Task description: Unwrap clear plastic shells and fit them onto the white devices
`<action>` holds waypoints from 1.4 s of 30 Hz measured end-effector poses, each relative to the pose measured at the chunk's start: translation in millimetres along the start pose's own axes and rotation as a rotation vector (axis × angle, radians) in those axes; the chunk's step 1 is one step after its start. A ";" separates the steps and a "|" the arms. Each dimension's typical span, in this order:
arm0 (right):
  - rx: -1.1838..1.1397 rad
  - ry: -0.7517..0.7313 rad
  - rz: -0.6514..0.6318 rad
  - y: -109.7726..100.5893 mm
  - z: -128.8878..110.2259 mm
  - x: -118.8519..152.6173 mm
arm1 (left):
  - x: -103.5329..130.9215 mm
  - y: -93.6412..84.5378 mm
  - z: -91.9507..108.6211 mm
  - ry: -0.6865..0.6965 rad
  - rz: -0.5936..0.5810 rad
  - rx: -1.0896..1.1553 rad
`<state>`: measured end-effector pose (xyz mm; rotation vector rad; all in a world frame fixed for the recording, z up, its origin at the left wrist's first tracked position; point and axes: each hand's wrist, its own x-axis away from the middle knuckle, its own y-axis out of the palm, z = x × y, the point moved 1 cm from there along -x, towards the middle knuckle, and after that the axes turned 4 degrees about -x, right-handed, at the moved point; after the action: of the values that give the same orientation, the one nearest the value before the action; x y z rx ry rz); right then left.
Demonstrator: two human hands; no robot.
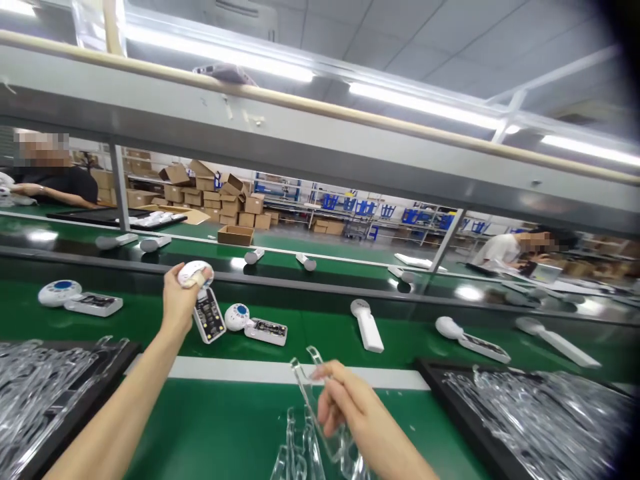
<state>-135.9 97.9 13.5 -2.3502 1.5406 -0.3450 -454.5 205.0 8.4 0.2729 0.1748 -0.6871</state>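
Note:
My left hand [179, 303] is closed around the round head of a white handheld device [210, 319], held over the green belt. Its rectangular handle hangs down with a dark circuit board exposed. My right hand [345, 400] pinches a clear plastic frame [306, 387], tilted, above the near edge of the bench. Below that hand lies a loose group of clear plastic pieces [295, 457]. Just right of my left hand, a similar white device [267, 331] with a blue-centred head and open handle rests on the belt.
More white devices lie along the belt, such as one at left [95, 303] and one at right [367, 327]. Black trays of clear pieces flank me, left [131, 353] and right [425, 373]. A shelf [300, 133] crosses overhead. Two people work beyond; cardboard boxes [235, 207] stand behind.

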 end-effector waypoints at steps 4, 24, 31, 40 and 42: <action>0.122 -0.043 0.226 19.1 -21.5 -28.2 | 47.9 35.3 30.6 -0.105 -0.227 0.200; 0.629 -0.276 0.375 36.9 -9.2 -62.3 | 123.8 64.5 46.3 -0.388 -0.541 0.429; 0.381 -0.377 0.440 16.3 -7.0 -64.2 | 135.9 72.7 36.7 -0.490 -0.714 0.241; -0.138 -0.067 0.711 12.4 1.3 -100.9 | 147.9 73.1 47.9 -0.268 -0.509 0.281; -0.114 -0.078 0.733 14.6 1.8 -103.9 | 150.6 72.5 48.4 -0.238 -0.491 0.282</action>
<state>-188.4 188.2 3.1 -1.6676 2.2698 0.0127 -289.8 153.5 30.9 0.4206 -0.0894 -1.2282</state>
